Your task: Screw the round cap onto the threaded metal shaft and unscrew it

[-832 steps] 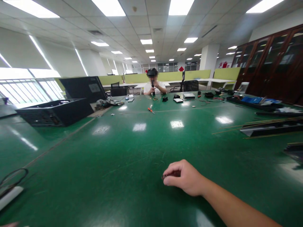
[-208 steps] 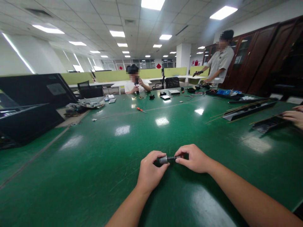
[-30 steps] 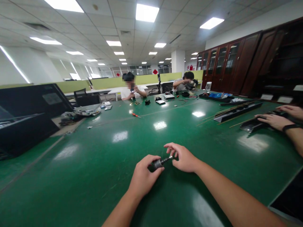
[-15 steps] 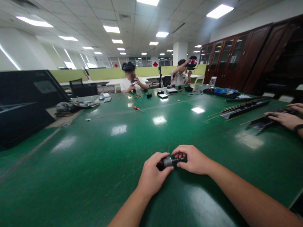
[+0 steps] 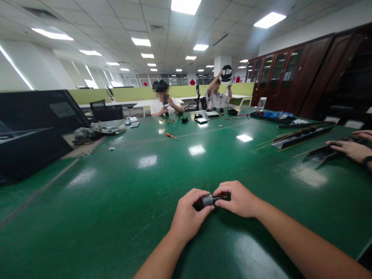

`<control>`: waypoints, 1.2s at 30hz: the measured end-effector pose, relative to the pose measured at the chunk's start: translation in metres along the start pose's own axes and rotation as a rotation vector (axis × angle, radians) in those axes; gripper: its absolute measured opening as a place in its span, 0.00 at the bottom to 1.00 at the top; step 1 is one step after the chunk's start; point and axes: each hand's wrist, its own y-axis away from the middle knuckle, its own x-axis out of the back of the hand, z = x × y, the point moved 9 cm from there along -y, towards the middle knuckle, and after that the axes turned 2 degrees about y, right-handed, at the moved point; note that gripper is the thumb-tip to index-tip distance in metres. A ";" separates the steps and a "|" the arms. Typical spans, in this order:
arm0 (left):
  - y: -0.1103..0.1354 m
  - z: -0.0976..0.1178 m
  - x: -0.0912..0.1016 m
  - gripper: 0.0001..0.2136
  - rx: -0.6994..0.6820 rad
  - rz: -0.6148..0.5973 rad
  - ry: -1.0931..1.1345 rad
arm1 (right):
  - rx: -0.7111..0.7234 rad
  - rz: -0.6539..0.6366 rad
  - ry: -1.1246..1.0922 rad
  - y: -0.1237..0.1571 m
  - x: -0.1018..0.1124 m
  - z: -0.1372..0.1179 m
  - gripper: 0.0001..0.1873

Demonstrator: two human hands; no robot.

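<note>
Low over the near part of the green table (image 5: 139, 217), my left hand (image 5: 190, 215) is wrapped round a dark cylindrical part with a grey metal collar (image 5: 207, 200), perhaps the front of a power tool. From the collar a thin black stepped shaft (image 5: 218, 198) points right. The fingertips of my right hand (image 5: 236, 198) are curled round this shaft close to the collar, thumb below and fingers above. The rest of the part is hidden inside my left palm.
An orange screwdriver (image 5: 171, 135) lies farther up the table. At the right, another person's hand (image 5: 350, 149) rests on a dark channel-like part, near thin rods and a black metal channel (image 5: 302, 136). Two people sit across the table. A black monitor-like panel (image 5: 35, 116) stands left.
My right fingers have moved left along the shaft, closer to the collar, and closed round it. My left hand keeps its hold. Across the table, one person has raised a headset higher.
</note>
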 end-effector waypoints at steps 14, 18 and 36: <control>0.001 0.001 0.002 0.12 -0.013 0.023 -0.005 | -0.008 -0.007 0.026 0.000 -0.001 -0.003 0.06; 0.001 0.003 0.001 0.12 -0.024 0.023 -0.008 | 0.005 -0.007 0.039 0.000 -0.002 -0.003 0.06; 0.000 -0.001 0.000 0.14 0.002 0.009 0.007 | 0.012 -0.039 0.054 -0.001 -0.002 -0.006 0.08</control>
